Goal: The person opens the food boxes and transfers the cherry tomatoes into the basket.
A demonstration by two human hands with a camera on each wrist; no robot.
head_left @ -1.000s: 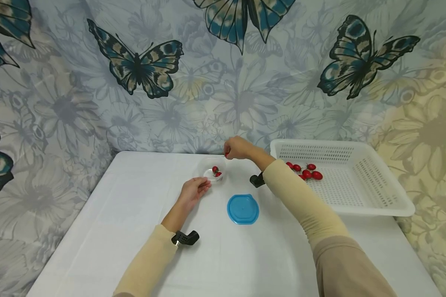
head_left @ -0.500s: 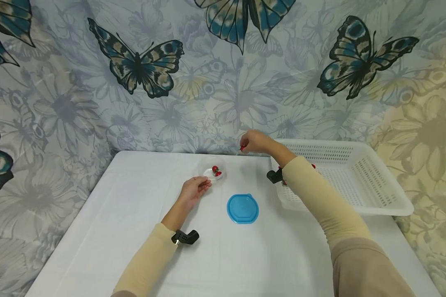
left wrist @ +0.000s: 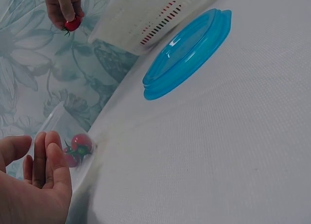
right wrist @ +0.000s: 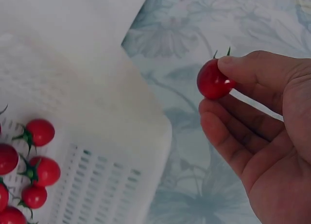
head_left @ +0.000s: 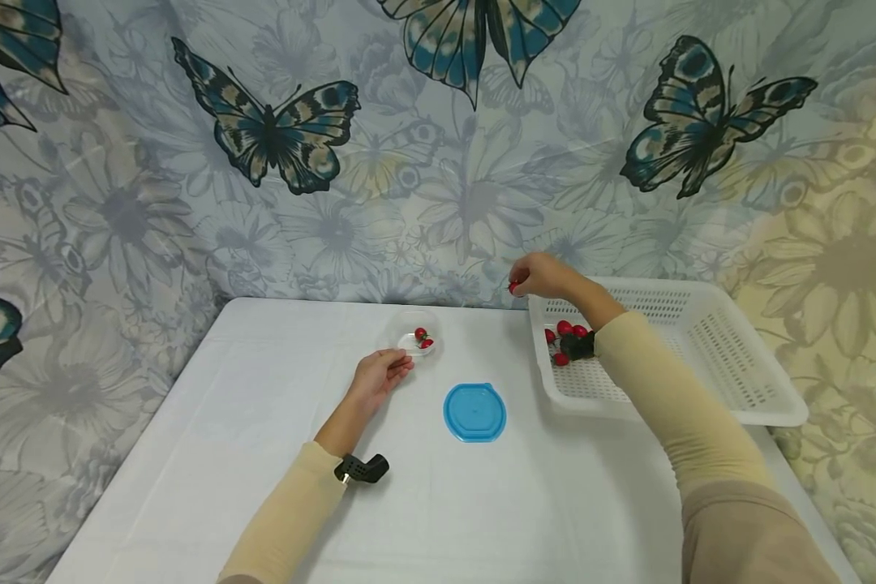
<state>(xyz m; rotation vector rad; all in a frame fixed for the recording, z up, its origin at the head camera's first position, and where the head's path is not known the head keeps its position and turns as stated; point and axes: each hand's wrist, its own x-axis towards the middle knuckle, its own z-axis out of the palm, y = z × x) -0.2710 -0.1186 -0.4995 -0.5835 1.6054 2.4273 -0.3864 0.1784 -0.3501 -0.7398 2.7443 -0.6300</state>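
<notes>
Above the back left corner of the white basket (head_left: pixel 708 357), my right hand (head_left: pixel 543 276) pinches a cherry tomato (right wrist: pixel 214 80) between thumb and fingertips. The tomato is red and glossy, with a thin green stem. My left hand (head_left: pixel 378 380) lies at the near side of a small clear container (head_left: pixel 397 323), fingers slightly bent and right at its rim. Two cherry tomatoes (head_left: pixel 422 334) with green stems show inside this container. Several more cherry tomatoes (right wrist: pixel 44 170) lie in the basket's left end, partly hidden by the right wrist's camera in the head view.
A blue lid (head_left: pixel 474 412) lies flat on the white tablecloth (head_left: pixel 423 503), between the container and the basket. Behind the table's back edge hangs a cloth (head_left: pixel 423 203) with butterflies and flowers. The basket has raised, slotted walls.
My right hand has moved right with the cherry tomato, from beside the clear container to the basket's back left corner. The left hand has stayed at the container.
</notes>
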